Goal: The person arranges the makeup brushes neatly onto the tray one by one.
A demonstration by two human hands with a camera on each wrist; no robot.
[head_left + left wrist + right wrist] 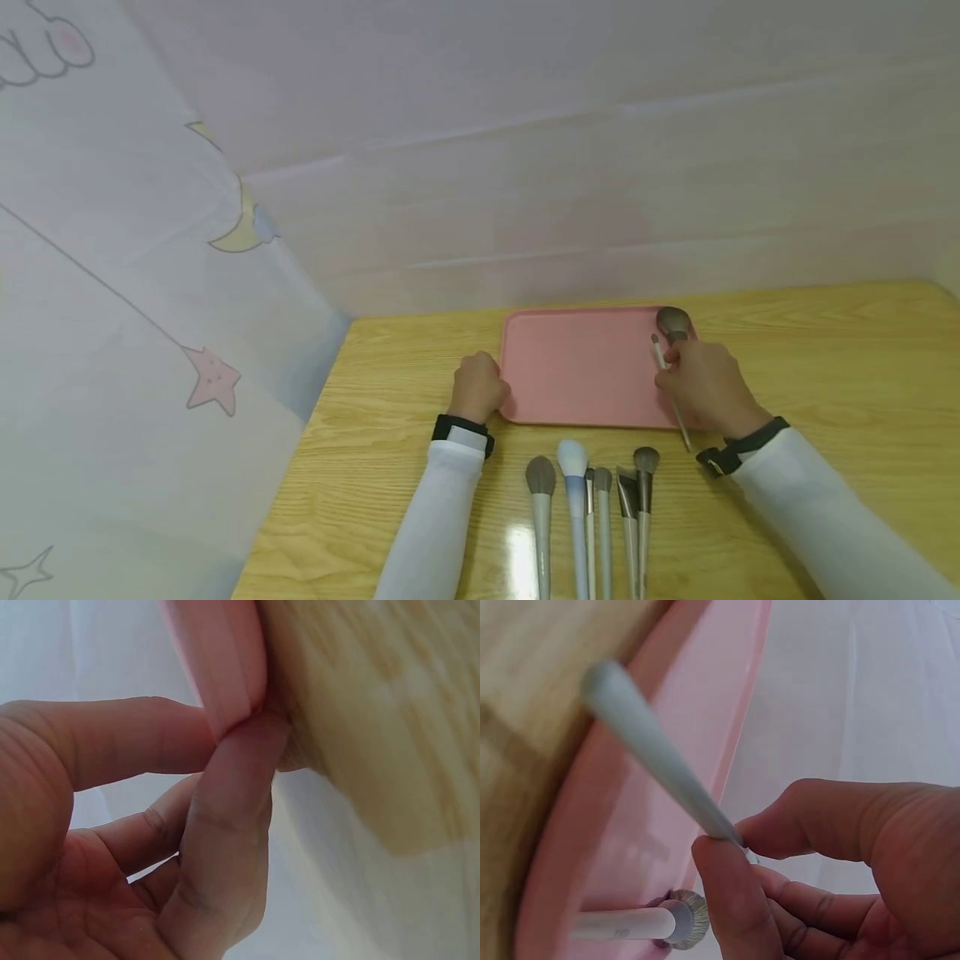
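Observation:
My right hand (705,385) pinches a thin makeup brush (656,746) between thumb and fingers, over the right end of the pink tray (577,367). Its small dark tip points to the back and its pale handle reaches past the tray's front edge. Beside it on the tray lies a thick makeup brush (673,320) with a wide grey-brown head; in the right wrist view its white handle (622,924) shows. At the tray's left edge, my left hand (477,387) pinches the rim (232,690) between thumb and finger.
Several more makeup brushes lie in a row before the tray, heads to the back: a grey-headed one (541,477), a white-headed blue one (572,458) and an angled one (627,483) among them. The wooden table (825,375) meets a pale cloth wall (570,167) behind.

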